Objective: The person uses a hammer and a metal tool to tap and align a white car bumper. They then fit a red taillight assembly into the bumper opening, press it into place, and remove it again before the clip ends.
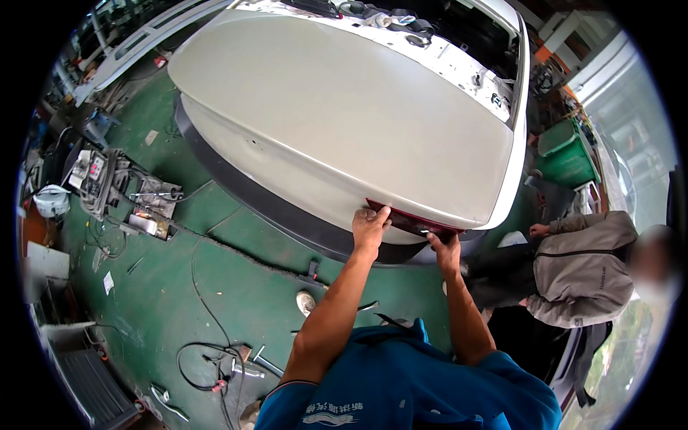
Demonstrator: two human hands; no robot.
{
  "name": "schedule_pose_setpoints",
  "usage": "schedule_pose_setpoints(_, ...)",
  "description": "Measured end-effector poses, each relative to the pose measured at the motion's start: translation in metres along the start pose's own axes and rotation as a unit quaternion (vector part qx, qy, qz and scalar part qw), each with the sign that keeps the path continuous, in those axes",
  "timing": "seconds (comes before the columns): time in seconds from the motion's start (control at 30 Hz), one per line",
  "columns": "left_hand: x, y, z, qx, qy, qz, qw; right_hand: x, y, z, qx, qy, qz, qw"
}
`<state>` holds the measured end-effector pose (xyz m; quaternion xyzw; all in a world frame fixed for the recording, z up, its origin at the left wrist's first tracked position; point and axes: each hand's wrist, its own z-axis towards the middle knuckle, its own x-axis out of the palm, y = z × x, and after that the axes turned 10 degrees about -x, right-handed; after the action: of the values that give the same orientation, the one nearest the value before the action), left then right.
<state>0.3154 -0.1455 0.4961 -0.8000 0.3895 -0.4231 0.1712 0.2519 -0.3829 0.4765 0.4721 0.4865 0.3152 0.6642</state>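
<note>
A long dark red tail light (412, 221) lies against the right rear corner of a pale beige car trunk lid (337, 107). My left hand (370, 228) grips the light's left end, with a finger laid over its upper face. Near the light's right end, my right hand (446, 249) holds its lower edge, the thumb up on its front. A small pale spot shows on the light beside that thumb. The black bumper (287, 222) curves below both hands. The undersides of the light and the fingertips behind it are hidden.
At right, a person in a grey-brown jacket (584, 265) stands close by. A green bin (566, 154) is behind them. Cables (204, 351) and tools lie on the green floor, and a machine on a cart (93, 179) stands at left.
</note>
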Motion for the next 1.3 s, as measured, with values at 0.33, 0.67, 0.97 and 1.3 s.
schedule_pose_setpoints(0.33, -0.020, 0.004, 0.010, 0.105, -0.029, 0.208, 0.972, 0.018, 0.035, -0.008, 0.021, -0.100, -0.046, 0.994)
schedule_pose_setpoints(0.67, -0.019, -0.006, 0.005, 0.137, -0.042, 0.300, 0.943, 0.020, 0.031, -0.005, 0.014, -0.096, 0.016, 0.995)
schedule_pose_setpoints(0.97, -0.020, -0.016, 0.007, -0.033, 0.036, 0.230, 0.972, 0.008, 0.041, -0.025, 0.028, -0.118, 0.039, 0.992)
schedule_pose_setpoints(1.3, -0.024, -0.022, 0.008, -0.116, 0.067, 0.180, 0.974, -0.011, 0.023, -0.049, 0.034, -0.041, 0.014, 0.998)
